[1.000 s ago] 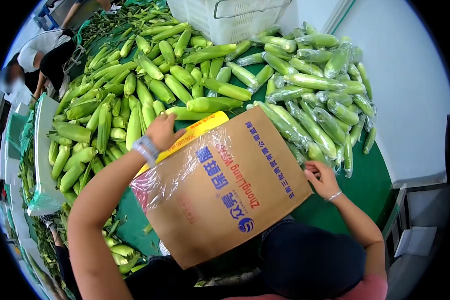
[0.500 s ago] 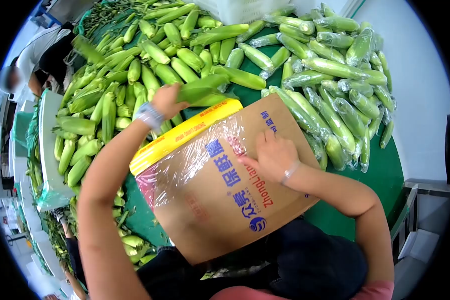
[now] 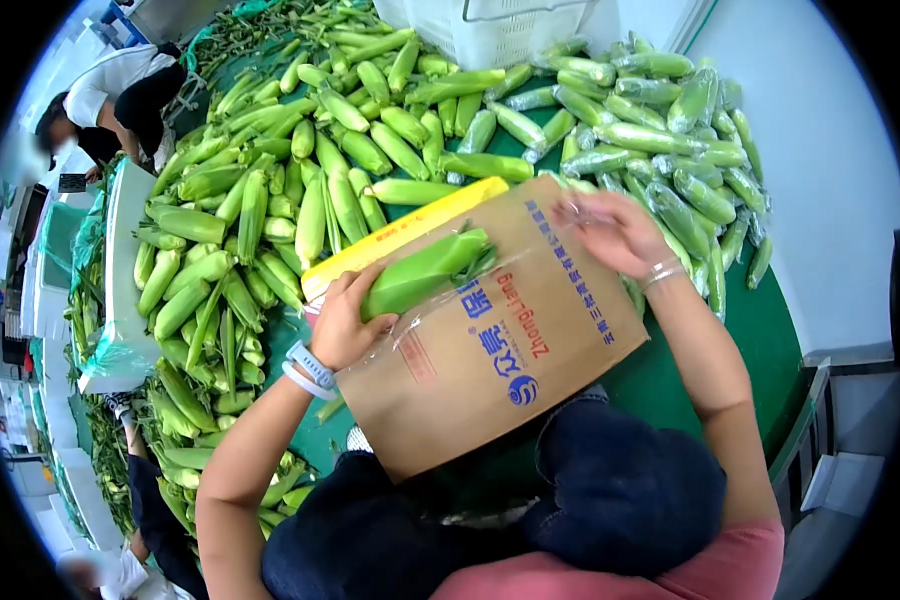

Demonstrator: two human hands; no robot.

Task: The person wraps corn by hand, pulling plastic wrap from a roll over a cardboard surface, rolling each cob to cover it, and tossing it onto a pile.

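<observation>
My left hand (image 3: 348,318) is closed around the near end of a green ear of corn (image 3: 425,272) in its husk. The corn lies slantwise over a brown cardboard box (image 3: 580,320) with blue and red print, tilted above my lap. Clear plastic film shows under and beside the corn, hard to trace in full. Along the box's far edge runs a yellow strip (image 3: 410,228), partly hidden. At the far right corner of the box, my right hand (image 3: 620,232) has curled fingers, with shiny clear film at the fingertips.
Loose unwrapped corn (image 3: 310,220) is heaped on the green table (image 3: 760,340) to the left and ahead. Film-wrapped corn (image 3: 660,140) is piled at the right. A white crate (image 3: 490,35) stands at the back. Another person (image 3: 120,95) bends over at the far left.
My left hand has brought the corn from the heap back over the cardboard box. My right hand has lifted off the box's face and moved to its far right corner.
</observation>
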